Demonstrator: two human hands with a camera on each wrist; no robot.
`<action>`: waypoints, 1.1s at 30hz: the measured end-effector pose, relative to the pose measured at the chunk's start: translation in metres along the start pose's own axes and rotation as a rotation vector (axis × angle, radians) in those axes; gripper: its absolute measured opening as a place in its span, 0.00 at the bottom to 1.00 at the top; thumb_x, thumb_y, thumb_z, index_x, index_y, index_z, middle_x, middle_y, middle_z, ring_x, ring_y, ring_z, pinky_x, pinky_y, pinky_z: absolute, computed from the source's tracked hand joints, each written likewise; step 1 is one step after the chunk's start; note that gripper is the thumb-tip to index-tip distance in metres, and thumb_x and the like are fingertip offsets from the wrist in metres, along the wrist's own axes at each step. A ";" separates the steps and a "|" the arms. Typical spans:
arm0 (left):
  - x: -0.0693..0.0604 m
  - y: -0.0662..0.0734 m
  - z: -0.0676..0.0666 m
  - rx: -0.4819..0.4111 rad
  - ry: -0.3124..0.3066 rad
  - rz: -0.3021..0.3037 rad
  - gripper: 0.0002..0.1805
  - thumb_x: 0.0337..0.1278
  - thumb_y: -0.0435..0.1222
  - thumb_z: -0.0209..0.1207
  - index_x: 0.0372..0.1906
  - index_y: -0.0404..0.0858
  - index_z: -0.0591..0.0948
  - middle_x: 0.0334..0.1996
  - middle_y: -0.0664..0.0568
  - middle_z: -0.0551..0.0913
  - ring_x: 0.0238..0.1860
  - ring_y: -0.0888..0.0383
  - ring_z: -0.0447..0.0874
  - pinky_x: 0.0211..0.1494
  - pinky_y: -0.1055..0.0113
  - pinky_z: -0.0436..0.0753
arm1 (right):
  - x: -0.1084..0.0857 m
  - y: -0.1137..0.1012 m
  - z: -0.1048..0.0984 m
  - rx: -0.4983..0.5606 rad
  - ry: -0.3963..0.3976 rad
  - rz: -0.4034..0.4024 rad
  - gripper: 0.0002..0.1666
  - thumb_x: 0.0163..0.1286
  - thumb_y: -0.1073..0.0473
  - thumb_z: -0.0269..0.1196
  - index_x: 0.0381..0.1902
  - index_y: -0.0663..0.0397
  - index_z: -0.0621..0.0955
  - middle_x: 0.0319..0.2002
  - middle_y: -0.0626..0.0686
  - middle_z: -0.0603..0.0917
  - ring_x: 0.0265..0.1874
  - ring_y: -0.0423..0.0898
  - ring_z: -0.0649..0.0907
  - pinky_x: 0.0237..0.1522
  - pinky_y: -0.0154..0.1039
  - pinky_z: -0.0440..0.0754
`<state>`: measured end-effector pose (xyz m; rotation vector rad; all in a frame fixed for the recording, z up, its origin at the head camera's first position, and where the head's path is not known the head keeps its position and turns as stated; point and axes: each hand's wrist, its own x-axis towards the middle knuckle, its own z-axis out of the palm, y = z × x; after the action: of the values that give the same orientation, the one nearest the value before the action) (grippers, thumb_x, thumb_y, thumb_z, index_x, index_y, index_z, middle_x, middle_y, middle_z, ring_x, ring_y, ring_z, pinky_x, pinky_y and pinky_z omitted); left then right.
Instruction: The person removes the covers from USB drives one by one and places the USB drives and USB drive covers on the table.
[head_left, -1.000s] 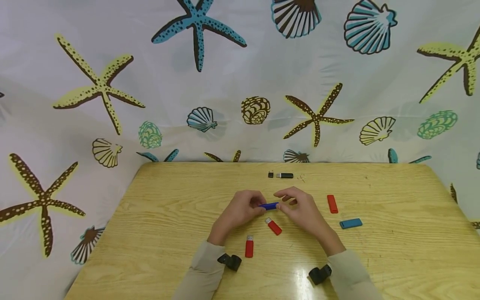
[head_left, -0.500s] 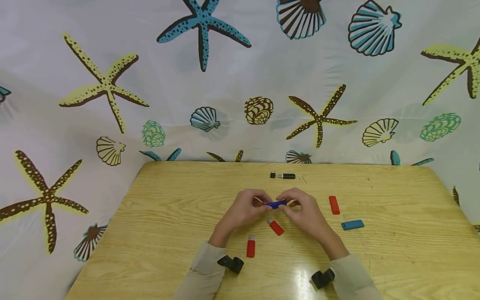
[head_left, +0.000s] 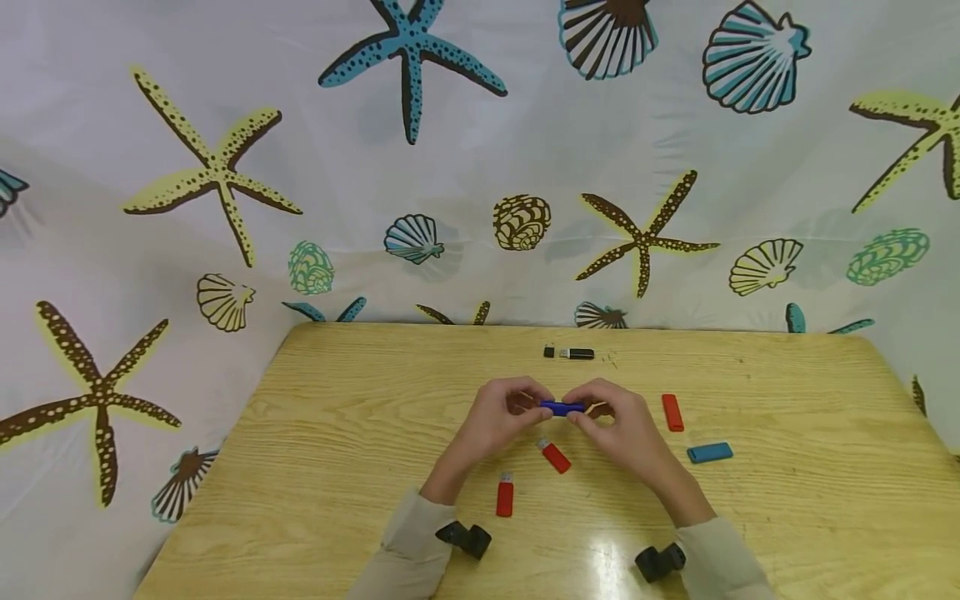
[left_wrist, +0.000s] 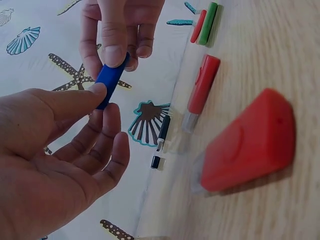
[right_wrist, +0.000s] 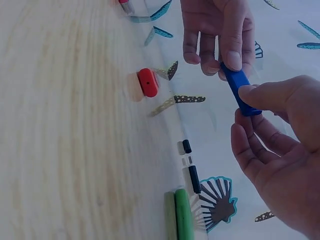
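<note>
Both hands pinch a dark blue USB stick [head_left: 562,408] above the table, one at each end. My left hand [head_left: 504,417] has its thumb and fingertips on the left end. The thumb and fingers of my right hand [head_left: 624,423] hold the right end. In the left wrist view the blue USB stick [left_wrist: 112,82] shows no metal plug; its ends are partly hidden by the fingertips. Just below the hands lie two red USB sticks, one slanted [head_left: 556,457] and one nearly upright in the view [head_left: 505,498], both with bare metal plugs.
To the right lie a red cap-like piece [head_left: 672,412] and a blue-green one [head_left: 709,452], which looks green in the wrist views. Farther back are a black USB stick [head_left: 579,354] and its small black cap [head_left: 549,352]. A patterned cloth [head_left: 465,167] hangs behind the wooden table [head_left: 337,467].
The right hand's forefinger, raised earlier, has come down onto the blue stick. Both hands have shifted slightly right with it, and the stick now lies more level. The view has also shifted a little.
</note>
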<state>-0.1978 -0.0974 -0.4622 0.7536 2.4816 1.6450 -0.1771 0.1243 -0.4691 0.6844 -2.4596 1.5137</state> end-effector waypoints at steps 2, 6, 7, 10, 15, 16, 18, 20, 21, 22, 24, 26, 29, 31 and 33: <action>0.000 0.001 0.001 -0.012 0.015 0.012 0.07 0.63 0.29 0.68 0.45 0.35 0.87 0.41 0.46 0.88 0.41 0.51 0.87 0.46 0.59 0.87 | 0.000 -0.001 -0.001 0.013 0.002 0.002 0.10 0.67 0.69 0.70 0.45 0.53 0.87 0.41 0.47 0.87 0.39 0.44 0.86 0.41 0.40 0.87; 0.001 0.003 0.004 -0.008 0.047 0.042 0.09 0.61 0.27 0.69 0.45 0.35 0.87 0.40 0.46 0.87 0.39 0.51 0.86 0.46 0.56 0.87 | -0.001 -0.004 -0.005 0.036 0.001 0.016 0.09 0.69 0.67 0.69 0.46 0.52 0.87 0.42 0.47 0.87 0.40 0.44 0.86 0.42 0.38 0.87; 0.001 0.004 0.005 0.001 0.055 0.047 0.09 0.60 0.27 0.70 0.45 0.36 0.87 0.39 0.47 0.87 0.38 0.53 0.85 0.45 0.58 0.87 | -0.001 -0.004 -0.006 0.041 0.001 0.019 0.09 0.70 0.66 0.69 0.46 0.52 0.86 0.42 0.47 0.87 0.40 0.44 0.86 0.42 0.38 0.87; 0.001 0.007 0.007 0.024 0.082 0.078 0.10 0.60 0.27 0.70 0.45 0.36 0.87 0.39 0.48 0.86 0.37 0.53 0.85 0.45 0.60 0.87 | -0.002 -0.006 -0.009 0.058 -0.002 0.027 0.09 0.71 0.66 0.68 0.47 0.52 0.86 0.43 0.47 0.87 0.41 0.45 0.86 0.43 0.39 0.87; 0.000 0.010 0.008 0.080 0.109 0.133 0.11 0.58 0.27 0.71 0.46 0.37 0.87 0.40 0.48 0.87 0.37 0.54 0.85 0.44 0.62 0.87 | -0.002 -0.009 -0.012 0.086 -0.004 0.026 0.09 0.72 0.65 0.67 0.48 0.53 0.86 0.44 0.49 0.87 0.43 0.46 0.86 0.43 0.41 0.87; 0.000 0.011 0.008 0.101 0.110 0.148 0.12 0.58 0.27 0.71 0.46 0.37 0.87 0.40 0.49 0.87 0.37 0.55 0.85 0.44 0.62 0.87 | -0.002 -0.009 -0.013 0.088 -0.006 0.024 0.09 0.72 0.65 0.67 0.49 0.53 0.86 0.44 0.49 0.87 0.43 0.46 0.86 0.43 0.41 0.88; 0.000 0.015 0.008 0.139 0.110 0.176 0.12 0.57 0.26 0.72 0.46 0.37 0.86 0.40 0.49 0.86 0.36 0.56 0.85 0.43 0.61 0.88 | -0.002 -0.010 -0.014 0.093 -0.008 0.016 0.09 0.72 0.65 0.67 0.49 0.53 0.86 0.44 0.49 0.87 0.43 0.46 0.86 0.43 0.41 0.88; -0.001 0.017 0.008 0.171 0.111 0.202 0.13 0.56 0.26 0.72 0.46 0.37 0.86 0.39 0.49 0.86 0.36 0.57 0.85 0.43 0.60 0.88 | -0.002 -0.011 -0.015 0.096 -0.006 0.011 0.09 0.72 0.66 0.66 0.49 0.54 0.86 0.44 0.50 0.87 0.43 0.46 0.86 0.43 0.41 0.88; -0.001 0.018 0.008 0.175 0.112 0.210 0.13 0.56 0.26 0.72 0.45 0.37 0.86 0.39 0.49 0.86 0.36 0.57 0.85 0.42 0.60 0.88 | -0.002 -0.011 -0.015 0.099 -0.006 0.011 0.09 0.72 0.66 0.66 0.49 0.54 0.86 0.44 0.50 0.87 0.43 0.46 0.86 0.43 0.41 0.88; -0.001 0.018 0.008 0.178 0.113 0.215 0.13 0.56 0.26 0.72 0.45 0.37 0.86 0.39 0.49 0.86 0.36 0.57 0.85 0.42 0.59 0.88 | -0.002 -0.012 -0.016 0.102 -0.006 0.010 0.09 0.72 0.66 0.66 0.49 0.54 0.86 0.44 0.50 0.87 0.43 0.46 0.87 0.44 0.41 0.88; -0.001 0.019 0.008 0.178 0.114 0.217 0.12 0.57 0.26 0.71 0.45 0.37 0.86 0.39 0.50 0.86 0.36 0.58 0.84 0.42 0.59 0.88 | -0.002 -0.012 -0.016 0.102 -0.007 0.010 0.09 0.72 0.66 0.66 0.49 0.54 0.86 0.45 0.50 0.87 0.43 0.46 0.87 0.44 0.41 0.87; -0.001 0.019 0.007 0.175 0.114 0.215 0.10 0.59 0.27 0.71 0.45 0.38 0.86 0.38 0.50 0.86 0.36 0.59 0.84 0.42 0.58 0.88 | -0.002 -0.014 -0.017 0.099 -0.009 0.011 0.09 0.72 0.66 0.67 0.48 0.53 0.86 0.45 0.49 0.87 0.43 0.46 0.87 0.44 0.40 0.87; -0.001 0.019 0.006 0.160 0.103 0.210 0.09 0.59 0.28 0.71 0.44 0.38 0.86 0.37 0.51 0.86 0.35 0.59 0.84 0.42 0.58 0.88 | -0.002 -0.015 -0.017 0.093 -0.011 0.009 0.09 0.71 0.66 0.68 0.47 0.53 0.87 0.45 0.49 0.87 0.43 0.46 0.86 0.43 0.39 0.87; -0.001 0.019 0.005 0.147 0.094 0.207 0.09 0.59 0.29 0.71 0.44 0.38 0.86 0.37 0.51 0.87 0.35 0.60 0.85 0.42 0.58 0.88 | -0.003 -0.016 -0.018 0.095 -0.018 0.011 0.09 0.71 0.66 0.68 0.47 0.53 0.87 0.44 0.48 0.87 0.42 0.46 0.86 0.43 0.39 0.87; -0.002 0.018 0.005 0.133 0.087 0.206 0.09 0.59 0.29 0.71 0.44 0.38 0.86 0.38 0.51 0.87 0.35 0.60 0.85 0.43 0.58 0.88 | -0.003 -0.016 -0.018 0.102 -0.027 0.014 0.09 0.71 0.65 0.68 0.47 0.53 0.87 0.44 0.49 0.87 0.42 0.46 0.86 0.42 0.38 0.87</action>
<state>-0.1880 -0.0884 -0.4487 1.0058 2.6756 1.6180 -0.1683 0.1351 -0.4485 0.7118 -2.4255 1.6552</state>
